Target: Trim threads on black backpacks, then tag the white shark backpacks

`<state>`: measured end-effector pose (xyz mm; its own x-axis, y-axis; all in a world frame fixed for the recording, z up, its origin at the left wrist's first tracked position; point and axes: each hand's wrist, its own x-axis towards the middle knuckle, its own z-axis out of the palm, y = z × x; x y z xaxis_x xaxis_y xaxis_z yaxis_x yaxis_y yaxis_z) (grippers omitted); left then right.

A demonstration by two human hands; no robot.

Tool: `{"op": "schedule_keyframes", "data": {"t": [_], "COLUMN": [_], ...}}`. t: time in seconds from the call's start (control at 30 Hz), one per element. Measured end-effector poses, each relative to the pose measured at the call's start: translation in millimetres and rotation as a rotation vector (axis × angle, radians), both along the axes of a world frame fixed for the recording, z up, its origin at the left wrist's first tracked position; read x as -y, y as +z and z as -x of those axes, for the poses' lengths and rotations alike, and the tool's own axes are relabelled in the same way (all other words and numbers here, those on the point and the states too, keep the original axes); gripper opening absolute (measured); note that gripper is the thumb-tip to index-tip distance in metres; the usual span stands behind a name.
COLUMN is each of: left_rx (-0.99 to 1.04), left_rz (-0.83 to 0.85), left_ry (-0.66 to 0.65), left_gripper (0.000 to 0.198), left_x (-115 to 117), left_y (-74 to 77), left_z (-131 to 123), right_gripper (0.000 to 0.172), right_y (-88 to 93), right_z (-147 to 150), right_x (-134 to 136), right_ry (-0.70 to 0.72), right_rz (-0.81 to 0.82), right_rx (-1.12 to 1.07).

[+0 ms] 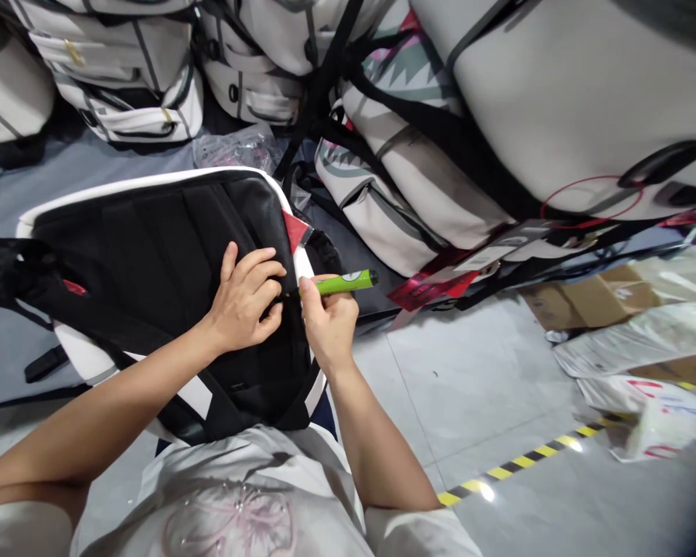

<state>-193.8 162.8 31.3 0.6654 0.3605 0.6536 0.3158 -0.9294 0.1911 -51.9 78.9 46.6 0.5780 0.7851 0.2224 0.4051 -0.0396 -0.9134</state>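
Note:
A black and white backpack (151,247) lies in front of me with its black padded back and straps facing up, partly over my lap and the table edge. My left hand (247,298) rests on the black panel near its right side, fingers spread a little and bent. In my right hand (330,321) is a green marker pen (345,282), pinched between thumb and fingers. Its dark tip points left at the seam by the backpack's white edge. A red tag (295,230) sticks out at that edge, just above my right hand.
Grey-white backpacks (116,70) stand stacked along the back, and more (406,178) lean at the right with red tags. A crumpled clear plastic bag (237,147) lies behind my backpack. Cardboard boxes (591,298) and yellow-black floor tape (522,463) are at the right.

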Motion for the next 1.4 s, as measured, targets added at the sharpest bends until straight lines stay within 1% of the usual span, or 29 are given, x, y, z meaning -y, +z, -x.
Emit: {"op": "schedule_keyframes", "data": {"t": [0.07, 0.2, 0.3, 0.43, 0.47, 0.6, 0.83, 1.0, 1.1, 1.23, 1.4], "left_rx": [0.0, -0.005, -0.001, 0.018, 0.022, 0.009, 0.034, 0.054, 0.057, 0.049, 0.04], "left_rz": [-0.01, -0.026, -0.048, -0.059, -0.059, -0.065, -0.093, -0.107, -0.11, -0.121, -0.115], "left_ry": [0.004, 0.015, 0.029, 0.023, 0.024, 0.037, 0.036, 0.027, 0.03, 0.044, 0.051], "left_gripper": [0.01, 0.008, 0.008, 0.009, 0.009, 0.009, 0.009, 0.01, 0.009, 0.008, 0.007], "left_x": [0, 0, 0, 1, 1, 2, 1, 0, 1, 1, 1], "left_y": [0.0, -0.2, -0.5, -1.0, -1.1, -1.7, -2.9, -3.4, -3.2, -3.7, -4.4], "left_z": [0, -1, -2, -2, -2, -2, -2, -4, -4, -4, -4], "right_gripper": [0.031, 0.028, 0.026, 0.023, 0.022, 0.02, 0.021, 0.018, 0.019, 0.018, 0.019], "right_y": [-1.2, -3.8, -6.0, -9.5, -10.1, -10.8, -8.3, -8.0, -8.1, -7.2, -6.5], "right_z": [0, 1, 1, 2, 2, 4, 3, 5, 5, 5, 5], "right_x": [1, 3, 6, 10, 11, 11, 9, 10, 11, 10, 8], "right_ry": [0.026, -0.033, -0.002, -0.085, -0.084, -0.004, 0.025, 0.012, 0.01, 0.017, 0.002], "right_rz": [0.006, -0.029, -0.056, -0.082, -0.087, -0.106, -0.086, -0.143, -0.119, -0.138, -0.117], "right_rx": [0.008, 0.023, -0.005, -0.015, -0.032, -0.05, -0.039, -0.015, 0.0, -0.028, -0.012]}}
